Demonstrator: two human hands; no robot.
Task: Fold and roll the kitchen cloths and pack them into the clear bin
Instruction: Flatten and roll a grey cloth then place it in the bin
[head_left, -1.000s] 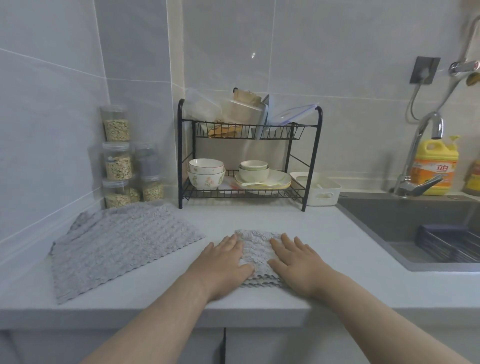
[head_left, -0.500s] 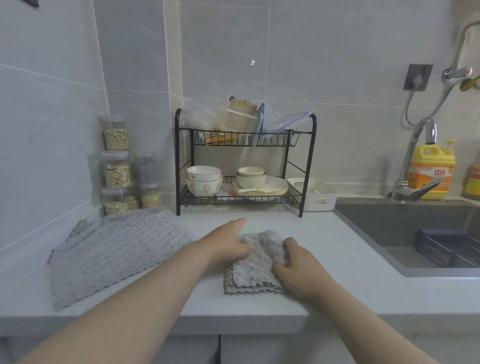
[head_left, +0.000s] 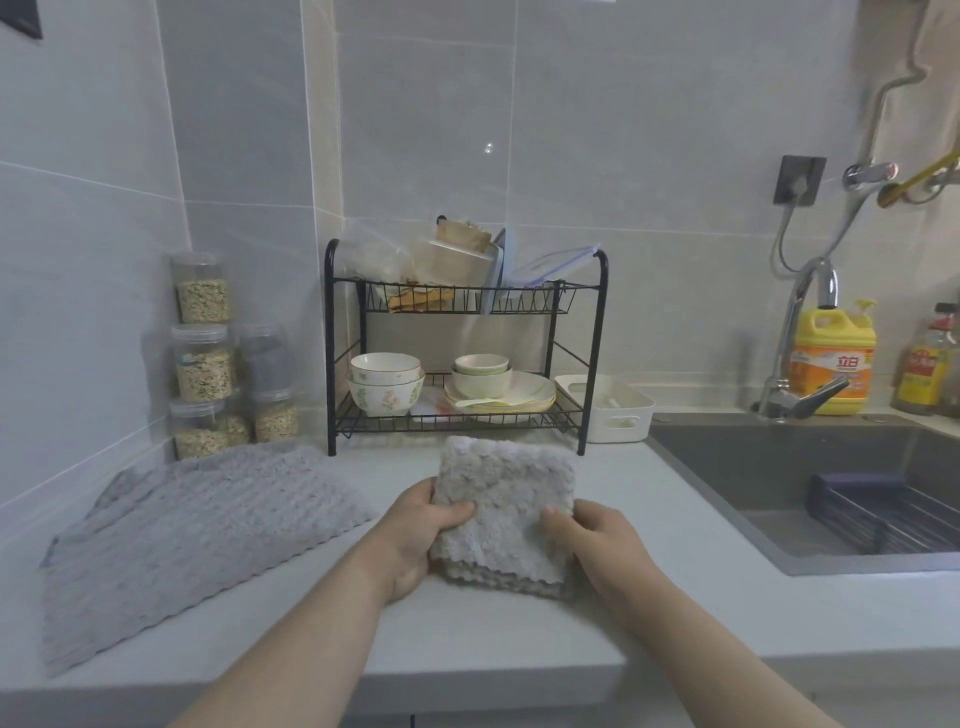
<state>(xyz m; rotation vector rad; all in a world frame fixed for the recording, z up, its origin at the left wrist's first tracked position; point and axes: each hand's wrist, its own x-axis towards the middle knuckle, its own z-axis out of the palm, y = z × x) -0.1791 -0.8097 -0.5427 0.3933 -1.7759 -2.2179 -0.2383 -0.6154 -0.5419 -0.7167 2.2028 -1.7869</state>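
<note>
2 pinch grips, left hand (head_left: 415, 535) and right hand (head_left: 597, 540), on folded cloth (head_left: 506, 499) side edges; sink (head_left: 769, 467) well right

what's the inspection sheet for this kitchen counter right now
surface: pale counter beside a sink
job's things: folded cloth in both grips; second cloth lies flat at left; clear bin not made out
clutter: dish rack with bowls, jars, white tray, soap bottle
grips: left grip and right grip each pinch a side of the folded cloth, thumbs on top
cables: grey cord hangs from wall socket
surroundings: tiled walls, tap
</note>
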